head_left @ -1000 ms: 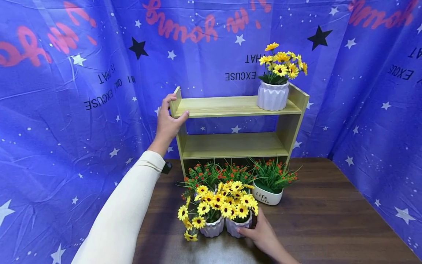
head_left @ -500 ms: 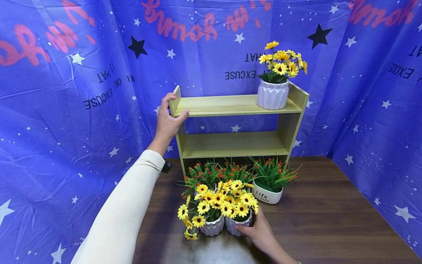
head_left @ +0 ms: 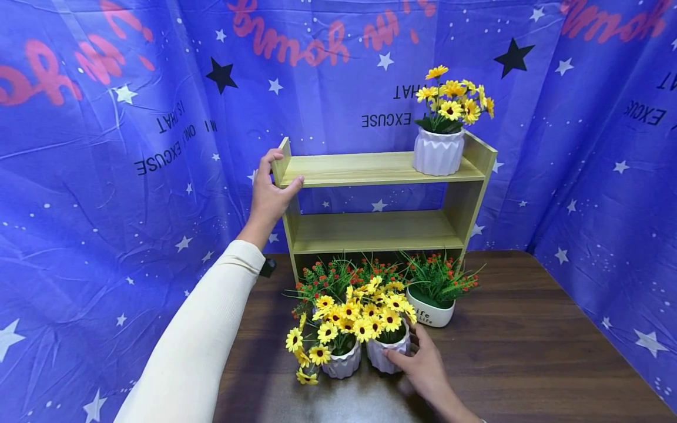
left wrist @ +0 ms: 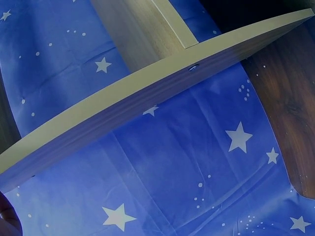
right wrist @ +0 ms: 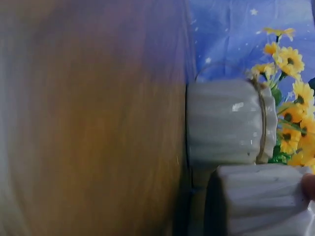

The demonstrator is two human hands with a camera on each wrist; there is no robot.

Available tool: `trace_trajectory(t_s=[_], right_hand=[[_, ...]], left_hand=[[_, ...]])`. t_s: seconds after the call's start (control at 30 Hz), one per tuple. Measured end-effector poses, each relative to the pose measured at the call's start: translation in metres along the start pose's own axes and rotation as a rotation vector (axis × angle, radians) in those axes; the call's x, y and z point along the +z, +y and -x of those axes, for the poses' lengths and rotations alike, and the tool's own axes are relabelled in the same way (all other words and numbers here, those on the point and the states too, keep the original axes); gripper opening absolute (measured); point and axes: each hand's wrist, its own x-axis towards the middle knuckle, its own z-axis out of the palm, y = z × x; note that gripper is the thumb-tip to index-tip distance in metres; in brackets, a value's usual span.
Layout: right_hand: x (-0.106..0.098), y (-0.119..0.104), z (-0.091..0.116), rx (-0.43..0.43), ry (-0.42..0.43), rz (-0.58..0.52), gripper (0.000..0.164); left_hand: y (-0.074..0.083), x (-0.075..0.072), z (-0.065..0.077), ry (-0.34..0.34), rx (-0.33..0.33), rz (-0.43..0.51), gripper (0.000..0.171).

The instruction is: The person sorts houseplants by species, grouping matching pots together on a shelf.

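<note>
My left hand [head_left: 272, 191] grips the upper left corner of the light wooden shelf [head_left: 375, 242], thumb on the top board's front edge, fingers over the side panel. In the left wrist view the side panel [left wrist: 147, 81] crosses the frame, with a bit of my hand at the lower left. My right hand [head_left: 425, 364] holds a white ribbed flowerpot [head_left: 388, 352] of yellow daisy-like flowers by its right side. Seen from the right wrist, this pot [right wrist: 266, 196] stands slightly off the table. Close to its left stands a similar flowerpot [head_left: 342, 361] with yellow flowers.
A third yellow-flowered pot [head_left: 439, 154] stands at the top board's right end. Behind the front pots are red-and-green plants [head_left: 328, 282], one in a white oval planter [head_left: 436, 314] lettered "Life". Brown table [head_left: 529, 352]; blue star-print curtain [head_left: 338, 100] behind.
My right hand has raised its flowerpot a little and moved it slightly right and back, opening a gap from the neighbouring pot. My left hand has stayed on the shelf.
</note>
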Motion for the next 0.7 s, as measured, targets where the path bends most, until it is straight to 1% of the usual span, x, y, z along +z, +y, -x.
trace_trajectory(t_s=[0.13, 0.3, 0.37, 0.5, 0.57, 0.67, 0.7], right_hand=[[-0.008, -0.011, -0.004, -0.003, 0.018, 0.008, 0.077], [-0.02, -0.028, -0.012, -0.041, 0.028, -0.035, 0.075], [-0.026, -0.036, -0.016, -0.062, 0.04, -0.033, 0.075], [-0.04, -0.056, -0.027, -0.106, 0.058, -0.017, 0.077], [-0.046, -0.067, -0.033, -0.134, 0.061, -0.011, 0.077], [-0.054, -0.084, -0.042, -0.193, 0.07, -0.024, 0.077], [-0.057, -0.09, -0.045, -0.217, 0.075, -0.031, 0.076]], left_hand=[[-0.001, 0.0, 0.0, -0.002, -0.004, -0.002, 0.054], [-0.001, 0.0, 0.0, -0.007, -0.008, 0.0, 0.054], [-0.001, 0.001, 0.001, -0.005, -0.013, 0.0, 0.054], [0.002, 0.002, 0.001, 0.006, 0.001, 0.007, 0.054], [0.006, 0.002, 0.002, 0.01, 0.007, 0.014, 0.053], [0.015, 0.001, 0.004, 0.011, 0.008, 0.024, 0.051], [0.015, 0.001, 0.003, 0.01, 0.006, 0.021, 0.051]])
